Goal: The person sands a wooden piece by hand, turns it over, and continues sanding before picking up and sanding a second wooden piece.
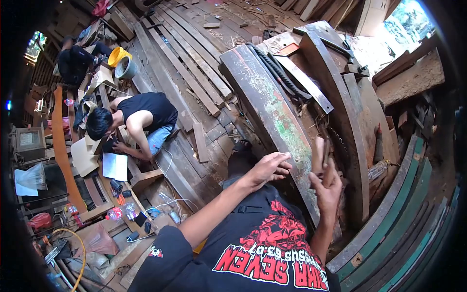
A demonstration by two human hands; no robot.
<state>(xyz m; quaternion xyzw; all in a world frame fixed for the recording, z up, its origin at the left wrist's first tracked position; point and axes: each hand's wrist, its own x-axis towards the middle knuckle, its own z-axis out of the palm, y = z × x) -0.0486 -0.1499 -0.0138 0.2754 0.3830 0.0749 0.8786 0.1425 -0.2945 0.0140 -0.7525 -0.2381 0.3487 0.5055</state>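
Observation:
My left hand hovers beside the near edge of a long, paint-worn wooden workbench plank. Its fingers are loosely bent and apart, with nothing visible in them. Over the plank's right side, my right hand has thumb and fingers around the lower end of a small, pale wooden piece, which points upward. Blur hides its exact kind. Farther along the bench lie a try square with a metal blade and an orange-edged stock, and a black toothed strip.
A thick curved board stands along the bench, with a clamp near its far end. Green-edged boards stack at right. At left a co-worker crouches among wood, bottles and cables. Long planks cover the floor.

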